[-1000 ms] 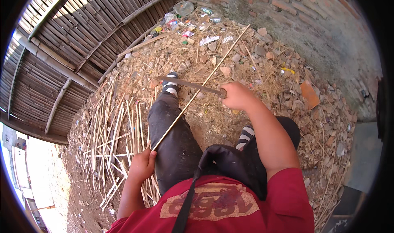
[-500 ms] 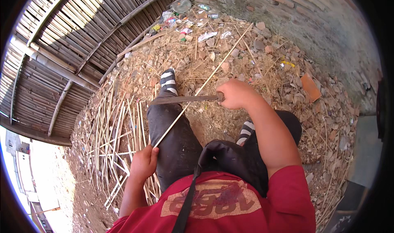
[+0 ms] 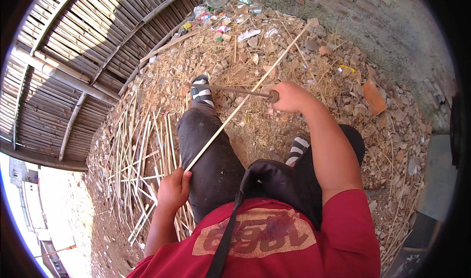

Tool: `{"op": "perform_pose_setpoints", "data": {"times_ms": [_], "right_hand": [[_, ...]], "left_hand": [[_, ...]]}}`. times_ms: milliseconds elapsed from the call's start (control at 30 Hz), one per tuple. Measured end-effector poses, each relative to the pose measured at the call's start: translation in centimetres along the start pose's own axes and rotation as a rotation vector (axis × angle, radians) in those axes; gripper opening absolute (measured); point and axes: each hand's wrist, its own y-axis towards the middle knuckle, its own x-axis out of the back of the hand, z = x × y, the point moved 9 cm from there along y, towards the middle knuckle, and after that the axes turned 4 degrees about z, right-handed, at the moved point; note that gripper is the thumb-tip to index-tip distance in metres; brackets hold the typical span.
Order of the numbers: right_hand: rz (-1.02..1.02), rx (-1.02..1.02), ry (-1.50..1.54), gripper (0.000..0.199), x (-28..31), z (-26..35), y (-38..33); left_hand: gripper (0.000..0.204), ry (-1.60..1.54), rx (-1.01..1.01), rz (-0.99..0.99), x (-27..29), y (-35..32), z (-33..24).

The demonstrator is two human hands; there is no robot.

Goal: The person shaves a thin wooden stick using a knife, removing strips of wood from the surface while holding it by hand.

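Note:
My left hand (image 3: 174, 189) is closed around the near end of a long pale bamboo strip (image 3: 228, 119). The strip slants over my left thigh and away to the far right. My right hand (image 3: 289, 97) grips the handle of a long-bladed knife (image 3: 235, 90), whose dark blade points left and crosses the strip at its middle. Seen nearly edge-on, the blade appears to lie against the strip, though exact contact is hard to tell. The far end of the strip reaches the rubble near the wall.
Many split bamboo strips (image 3: 142, 165) lie heaped left of my leg. A bamboo slat wall (image 3: 83, 57) stands at the left, a brick wall (image 3: 373, 28) at the back right. Stones, dry straw and litter (image 3: 206, 15) cover the ground. A flat orange tile piece (image 3: 374, 97) lies at right.
The knife and my right hand have moved farther away along the strip and slightly right. The blade now shows a narrower side. My left hand stays nearly in place on the strip.

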Motion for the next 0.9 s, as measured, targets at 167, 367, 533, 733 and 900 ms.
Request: {"op": "perform_pose_setpoints", "data": {"times_ms": [167,367,533,733,900], "right_hand": [[-0.211,-0.102,0.121,0.030,0.9,-4.2,1.1],[-0.104,0.024,-0.051,0.029,0.0,1.0,-0.5],[-0.299,-0.087,0.176,0.023,1.5,-4.5,0.7],[-0.162,0.287,-0.184,0.020,-0.5,5.6,-1.6],[-0.293,0.022,0.144,0.027,2.2,-2.2,0.0]], "left_hand": [[0.037,-0.009,0.014,0.003,0.2,0.1,0.1],[0.039,-0.058,0.016,0.076,0.0,0.5,0.8],[0.038,-0.105,0.046,0.093,-0.1,0.5,0.9],[0.039,-0.165,0.022,0.109,-1.1,0.9,1.8],[0.039,-0.189,0.045,0.082,-1.6,1.1,1.9]]}}
